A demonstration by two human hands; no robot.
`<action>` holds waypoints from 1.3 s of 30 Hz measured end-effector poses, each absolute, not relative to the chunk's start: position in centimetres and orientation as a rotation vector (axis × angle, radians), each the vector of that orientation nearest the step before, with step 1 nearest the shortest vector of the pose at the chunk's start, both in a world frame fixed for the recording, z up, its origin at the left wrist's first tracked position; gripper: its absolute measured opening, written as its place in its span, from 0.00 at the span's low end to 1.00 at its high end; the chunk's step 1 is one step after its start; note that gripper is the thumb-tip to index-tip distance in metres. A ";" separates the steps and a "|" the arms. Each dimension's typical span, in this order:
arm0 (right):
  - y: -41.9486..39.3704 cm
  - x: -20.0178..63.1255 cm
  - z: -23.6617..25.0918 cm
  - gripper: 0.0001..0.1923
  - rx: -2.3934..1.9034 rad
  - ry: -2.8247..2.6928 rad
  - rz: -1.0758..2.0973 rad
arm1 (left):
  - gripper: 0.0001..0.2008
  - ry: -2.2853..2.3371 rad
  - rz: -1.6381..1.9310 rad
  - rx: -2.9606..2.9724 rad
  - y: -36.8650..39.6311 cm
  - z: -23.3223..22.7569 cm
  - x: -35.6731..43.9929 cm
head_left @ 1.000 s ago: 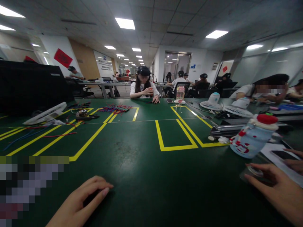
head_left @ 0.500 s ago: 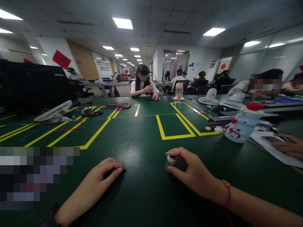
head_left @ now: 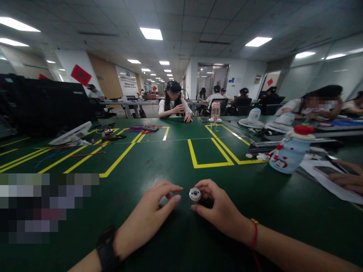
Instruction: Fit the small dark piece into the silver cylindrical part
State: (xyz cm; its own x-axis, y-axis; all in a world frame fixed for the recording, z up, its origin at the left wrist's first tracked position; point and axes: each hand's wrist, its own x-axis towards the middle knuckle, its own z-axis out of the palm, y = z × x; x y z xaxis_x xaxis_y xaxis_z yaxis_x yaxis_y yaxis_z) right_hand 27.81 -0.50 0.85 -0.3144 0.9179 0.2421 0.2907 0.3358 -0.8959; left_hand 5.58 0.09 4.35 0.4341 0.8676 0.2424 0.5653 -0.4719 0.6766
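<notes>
My right hand (head_left: 219, 209) pinches a small round metal motor (head_left: 195, 195) upright on the green table (head_left: 170, 158). My left hand (head_left: 150, 215), at its nine o'clock, curls narrow just beside it; whether it holds anything I cannot tell.

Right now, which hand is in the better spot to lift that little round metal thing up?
Probably the right hand. Its fingers already wrap the small metal cylinder on the green table. The left hand sits just beside it, fingertips not clearly touching.
</notes>
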 end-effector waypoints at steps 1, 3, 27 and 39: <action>-0.5 27.7 0.8 0.22 -1.056 -1.794 0.992 | 0.12 1.163 0.802 2.197 0.1 4.7 6.9; -0.5 27.6 0.9 0.22 -1.032 -1.795 0.998 | 0.09 1.114 0.855 2.225 0.2 5.1 9.0; -0.7 27.8 1.4 0.22 -1.076 -1.888 0.899 | 0.08 1.056 0.959 2.198 0.4 4.6 10.4; -0.6 28.4 1.3 0.24 -1.141 -1.942 0.799 | 0.08 1.264 0.966 2.144 0.9 4.2 9.1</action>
